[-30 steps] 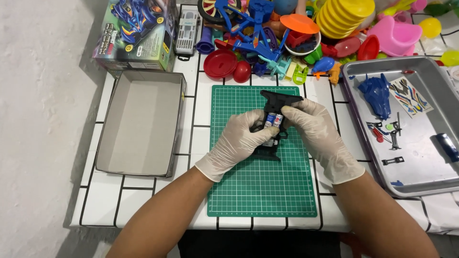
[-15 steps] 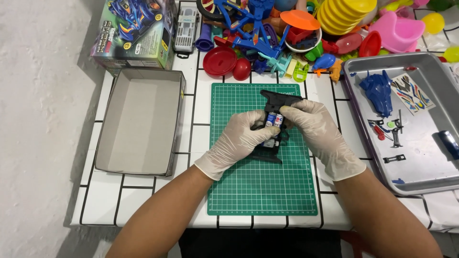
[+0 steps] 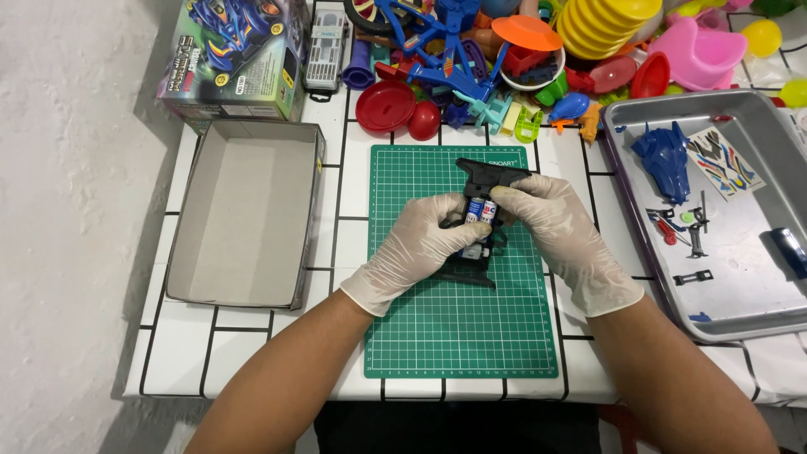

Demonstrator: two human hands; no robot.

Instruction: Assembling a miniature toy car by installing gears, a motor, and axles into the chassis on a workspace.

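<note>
Both my hands wear pale latex gloves and meet over a green cutting mat [image 3: 458, 336]. Between them sits a black toy car chassis [image 3: 483, 178] with two small batteries [image 3: 480, 210] seated in its middle. My left hand [image 3: 416, 248] grips the chassis from its left side. My right hand [image 3: 555, 231] holds the right side, with its fingertips resting on the batteries. The rear end of the chassis lies on the mat, partly hidden under my fingers.
An empty grey cardboard box tray [image 3: 244, 214] lies left of the mat, its printed lid [image 3: 235, 55] behind it. A metal tray [image 3: 740, 277] at the right holds a blue car body [image 3: 664, 151], a sticker sheet [image 3: 725, 164] and small parts. Colourful plastic toys [image 3: 504, 59] crowd the back.
None of note: both hands stay on the chassis, with only a slight shift of the fingers over the batteries.
</note>
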